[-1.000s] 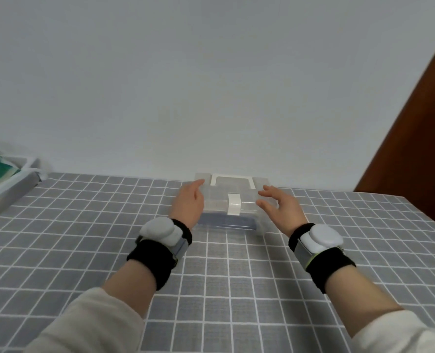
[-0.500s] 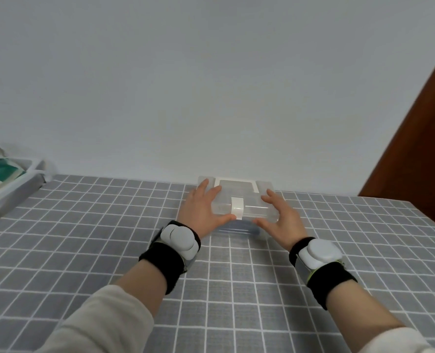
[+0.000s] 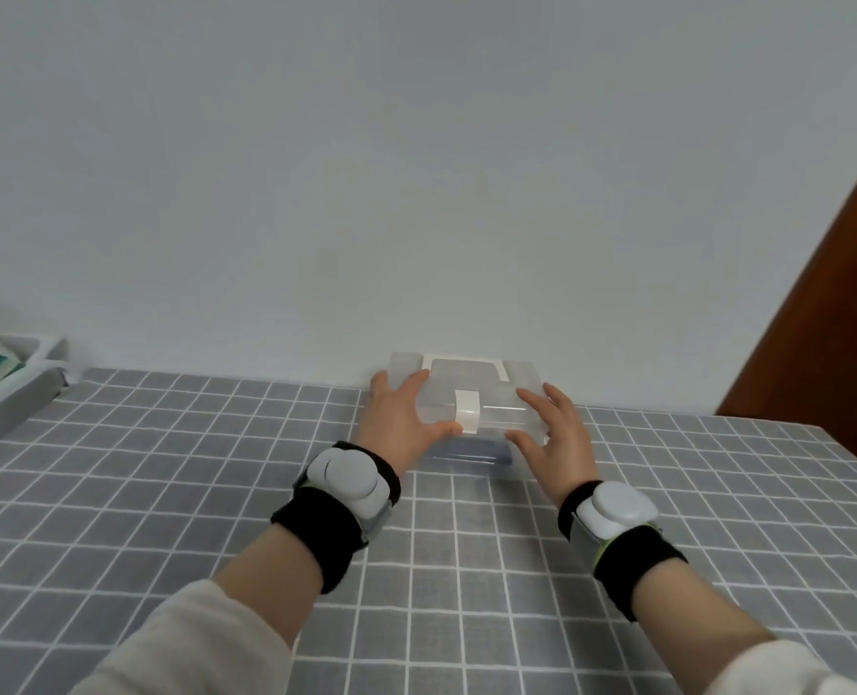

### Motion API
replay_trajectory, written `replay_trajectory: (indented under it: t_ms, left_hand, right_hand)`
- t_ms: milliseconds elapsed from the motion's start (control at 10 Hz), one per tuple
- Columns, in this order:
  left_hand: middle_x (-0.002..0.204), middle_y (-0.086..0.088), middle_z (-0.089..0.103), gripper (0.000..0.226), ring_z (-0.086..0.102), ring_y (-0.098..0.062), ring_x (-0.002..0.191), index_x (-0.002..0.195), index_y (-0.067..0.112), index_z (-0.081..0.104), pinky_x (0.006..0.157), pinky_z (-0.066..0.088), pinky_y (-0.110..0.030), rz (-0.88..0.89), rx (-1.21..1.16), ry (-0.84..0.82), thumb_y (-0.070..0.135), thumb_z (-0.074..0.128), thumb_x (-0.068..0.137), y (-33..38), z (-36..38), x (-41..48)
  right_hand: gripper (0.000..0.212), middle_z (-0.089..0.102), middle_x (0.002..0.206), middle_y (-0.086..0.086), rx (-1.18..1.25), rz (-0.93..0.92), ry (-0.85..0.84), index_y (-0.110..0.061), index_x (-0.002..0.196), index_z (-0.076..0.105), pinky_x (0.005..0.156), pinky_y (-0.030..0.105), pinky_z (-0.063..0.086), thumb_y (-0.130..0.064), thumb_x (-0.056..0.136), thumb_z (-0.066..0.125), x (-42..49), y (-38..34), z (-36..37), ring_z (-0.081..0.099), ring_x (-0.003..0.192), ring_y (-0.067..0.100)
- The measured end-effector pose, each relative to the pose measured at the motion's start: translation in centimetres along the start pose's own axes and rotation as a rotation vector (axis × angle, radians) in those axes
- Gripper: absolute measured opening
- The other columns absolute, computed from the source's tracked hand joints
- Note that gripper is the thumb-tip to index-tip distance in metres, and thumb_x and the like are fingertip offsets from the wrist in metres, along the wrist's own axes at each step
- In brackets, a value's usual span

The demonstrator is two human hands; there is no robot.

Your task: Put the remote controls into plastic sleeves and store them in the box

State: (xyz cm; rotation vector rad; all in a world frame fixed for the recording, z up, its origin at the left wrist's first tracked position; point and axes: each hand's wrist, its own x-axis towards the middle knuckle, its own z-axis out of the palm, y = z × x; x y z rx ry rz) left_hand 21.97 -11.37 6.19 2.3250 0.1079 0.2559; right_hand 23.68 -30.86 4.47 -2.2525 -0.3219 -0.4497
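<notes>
A clear plastic box (image 3: 486, 383) with a white handle and a white front latch (image 3: 467, 418) stands at the far edge of the table, against the wall, its lid down. My left hand (image 3: 398, 418) lies on the box's left side, fingers on the lid and thumb at the front by the latch. My right hand (image 3: 556, 433) holds the right side the same way. Something dark shows faintly through the box's lower front. No loose remote control or plastic sleeve is in sight.
The table carries a grey cloth with a white grid (image 3: 215, 469). A white tray (image 3: 10, 378) with green-and-white packets sits at the far left edge. A brown wooden panel (image 3: 827, 343) rises on the right behind the table.
Both hands moved from beside the box onto it and now grip its two sides. The view has shifted a little, and the box sits slightly farther back against the wall.
</notes>
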Motion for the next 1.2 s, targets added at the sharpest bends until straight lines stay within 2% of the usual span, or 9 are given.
replay_trajectory:
  t_ms: [100, 300, 600, 700, 800, 900, 1000, 1100, 1200]
  left_hand:
    - [0.154, -0.016, 0.007, 0.084, 0.020, -0.028, 0.142, 0.143, 0.030, 0.032, 0.112, 0.024, -0.031, 0.026, -0.010, -0.011, 0.043, 0.074, 0.072, -0.4, -0.2, 2.5]
    - [0.152, -0.018, 0.012, 0.072, 0.016, -0.027, 0.143, 0.143, 0.025, 0.034, 0.113, 0.020, -0.029, 0.044, -0.004, -0.022, 0.032, 0.069, 0.080, -1.7, 0.0, 5.6]
    - [0.151, -0.016, 0.011, 0.068, 0.027, -0.030, 0.138, 0.145, 0.028, 0.028, 0.112, 0.024, -0.031, 0.056, 0.092, -0.075, 0.031, 0.062, 0.086, -2.3, 0.2, 6.5]
    - [0.153, -0.016, 0.005, 0.070, 0.023, -0.031, 0.140, 0.146, 0.030, 0.023, 0.112, 0.023, -0.032, 0.025, 0.113, -0.131, 0.034, 0.060, 0.087, -2.1, 0.0, 6.5]
    - [0.155, -0.014, -0.009, 0.069, 0.011, -0.033, 0.143, 0.147, 0.026, 0.019, 0.113, 0.022, -0.036, -0.026, 0.137, -0.158, 0.034, 0.055, 0.089, -0.8, -0.6, 5.5]
    - [0.157, -0.009, 0.002, 0.063, 0.012, -0.026, 0.144, 0.146, 0.014, 0.021, 0.114, 0.021, -0.033, 0.049, 0.155, -0.084, 0.028, 0.049, 0.092, 1.5, -2.2, 4.2]
    - [0.152, -0.002, 0.030, 0.056, 0.030, -0.018, 0.139, 0.145, 0.015, 0.026, 0.112, 0.027, -0.032, 0.133, 0.202, -0.125, 0.030, 0.044, 0.094, 3.9, -4.9, 1.9]
    - [0.147, 0.004, 0.040, 0.050, 0.039, -0.016, 0.133, 0.141, 0.022, 0.036, 0.108, 0.032, -0.032, 0.212, 0.318, -0.107, 0.036, 0.045, 0.093, 5.0, -8.2, 0.8]
    - [0.144, 0.004, 0.044, 0.053, 0.041, -0.015, 0.132, 0.140, 0.021, 0.037, 0.108, 0.033, -0.031, 0.193, 0.336, -0.072, 0.037, 0.048, 0.091, 5.9, -11.4, 0.6]
  right_hand:
    - [0.048, 0.030, 0.145, 0.018, -0.025, -0.006, -0.007, -0.013, 0.125, 0.050, 0.106, 0.023, 0.020, -0.006, 0.080, 0.066, 2.6, 0.0, 0.8, 0.028, 0.136, 0.028]
    - [0.047, 0.031, 0.141, 0.020, -0.048, -0.020, -0.024, -0.008, 0.123, 0.051, 0.100, 0.017, 0.020, -0.003, 0.078, 0.067, 5.7, 0.9, 2.6, 0.032, 0.133, 0.030]
    - [0.049, 0.030, 0.141, 0.015, -0.084, -0.029, -0.040, -0.013, 0.125, 0.048, 0.095, 0.019, 0.027, -0.010, 0.080, 0.066, 5.9, 2.1, 3.0, 0.036, 0.129, 0.026]
    - [0.051, 0.025, 0.146, 0.012, -0.184, -0.015, -0.135, -0.018, 0.130, 0.042, 0.094, 0.025, 0.035, -0.015, 0.083, 0.062, 6.2, 1.9, 2.4, 0.040, 0.127, 0.027]
    - [0.058, 0.016, 0.152, 0.008, -0.349, 0.034, -0.280, -0.024, 0.136, 0.033, 0.104, 0.036, 0.036, -0.020, 0.085, 0.058, 6.1, 0.8, 1.2, 0.029, 0.135, 0.025]
    - [0.058, 0.018, 0.154, 0.003, -0.369, 0.015, -0.304, -0.019, 0.138, 0.032, 0.112, 0.034, 0.025, -0.023, 0.086, 0.057, 5.4, -1.4, -0.3, 0.018, 0.141, 0.018]
    - [0.056, 0.025, 0.152, -0.001, -0.333, -0.037, -0.277, -0.019, 0.138, 0.033, 0.112, 0.030, 0.022, -0.026, 0.087, 0.056, 4.2, -4.2, -2.2, 0.023, 0.139, 0.014]
    - [0.058, 0.028, 0.151, -0.003, -0.339, -0.073, -0.227, -0.019, 0.138, 0.031, 0.111, 0.028, 0.022, -0.031, 0.087, 0.055, 3.7, -6.4, -4.0, 0.025, 0.139, 0.013]
    - [0.058, 0.029, 0.150, -0.003, -0.345, -0.075, -0.210, -0.019, 0.139, 0.030, 0.111, 0.029, 0.024, -0.033, 0.088, 0.055, 3.8, -8.4, -6.2, 0.026, 0.138, 0.014]
